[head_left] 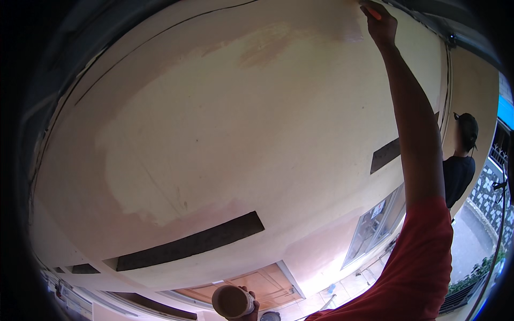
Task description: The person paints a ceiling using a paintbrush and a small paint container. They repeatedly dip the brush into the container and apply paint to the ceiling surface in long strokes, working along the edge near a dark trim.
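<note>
High up at the right, my right hand point(383, 28) is closed around an orange handle point(374, 13), which looks like that of a paintbrush. Its tip reaches the wall near the picture's upper edge, where bristles cannot be made out. The wall point(225, 123) is cream in the middle, with pinkish coated areas round it and streaky strokes left of my right hand. Low in the picture, my left hand point(253, 310) grips a round cup point(248, 300) from its right side. The cup's mouth faces me, and its inside looks brownish.
Dark slot openings point(193, 241) cut across the lower wall. Below are a wooden door point(262, 281), a window point(375, 222) and a dark bucket point(270, 316) on the tiled floor. A person in a dark cap point(463, 160) stands at the right. A cable point(160, 35) runs along the upper wall.
</note>
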### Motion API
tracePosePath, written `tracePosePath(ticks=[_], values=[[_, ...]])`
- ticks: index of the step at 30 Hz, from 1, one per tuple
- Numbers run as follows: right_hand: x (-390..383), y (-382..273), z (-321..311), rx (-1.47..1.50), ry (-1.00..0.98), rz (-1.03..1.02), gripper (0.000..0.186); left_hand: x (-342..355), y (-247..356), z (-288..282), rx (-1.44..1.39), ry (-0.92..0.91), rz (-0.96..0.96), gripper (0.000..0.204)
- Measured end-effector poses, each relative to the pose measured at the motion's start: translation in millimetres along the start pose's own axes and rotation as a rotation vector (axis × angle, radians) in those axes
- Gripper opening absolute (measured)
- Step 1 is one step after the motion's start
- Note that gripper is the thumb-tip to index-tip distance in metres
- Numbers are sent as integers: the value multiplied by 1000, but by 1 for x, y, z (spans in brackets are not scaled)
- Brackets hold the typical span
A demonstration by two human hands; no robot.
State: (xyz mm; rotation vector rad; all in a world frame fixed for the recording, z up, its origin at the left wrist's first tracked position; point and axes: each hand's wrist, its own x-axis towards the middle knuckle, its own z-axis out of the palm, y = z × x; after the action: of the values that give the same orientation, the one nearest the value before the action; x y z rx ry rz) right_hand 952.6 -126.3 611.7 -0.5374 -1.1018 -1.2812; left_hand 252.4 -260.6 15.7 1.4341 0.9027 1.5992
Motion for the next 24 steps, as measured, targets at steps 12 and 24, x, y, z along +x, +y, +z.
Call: tracePosePath(ticks=[12, 24], values=[[0, -43, 16, -198, -90, -97, 5, 0, 11, 11, 108, 18, 37, 107], [11, 1, -34, -335, -33, -63, 12, 4, -6, 1, 13, -18, 70, 100]])
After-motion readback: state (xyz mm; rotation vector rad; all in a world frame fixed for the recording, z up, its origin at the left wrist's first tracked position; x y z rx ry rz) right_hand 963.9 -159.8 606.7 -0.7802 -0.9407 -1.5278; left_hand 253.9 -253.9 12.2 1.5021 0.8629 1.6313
